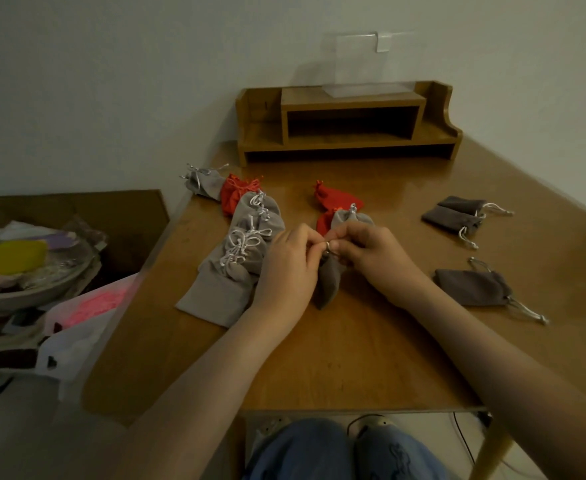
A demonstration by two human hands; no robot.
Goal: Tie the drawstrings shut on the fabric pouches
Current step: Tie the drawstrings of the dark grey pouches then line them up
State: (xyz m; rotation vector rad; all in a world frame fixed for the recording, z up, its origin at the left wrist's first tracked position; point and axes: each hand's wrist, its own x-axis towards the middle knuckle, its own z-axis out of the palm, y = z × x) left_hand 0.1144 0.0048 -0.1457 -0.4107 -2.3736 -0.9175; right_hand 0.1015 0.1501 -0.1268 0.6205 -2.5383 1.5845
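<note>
Head view: left grip (289,268) and right grip (371,252) both pinch the drawstring (328,245) atop the grey pouch (329,284), which extends below between them.

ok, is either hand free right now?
No, the left hand and right hand both pinch the drawstring at the mouth of the same dark grey pouch.

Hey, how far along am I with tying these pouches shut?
Well along, it seems. Done: the light grey pouches at your left show tied bows, and the red pouches look cinched. In hand: your left hand and right hand both pinch the cord of a dark grey pouch. Left: three dark pouches at your right lie flat with loose strings.
</note>
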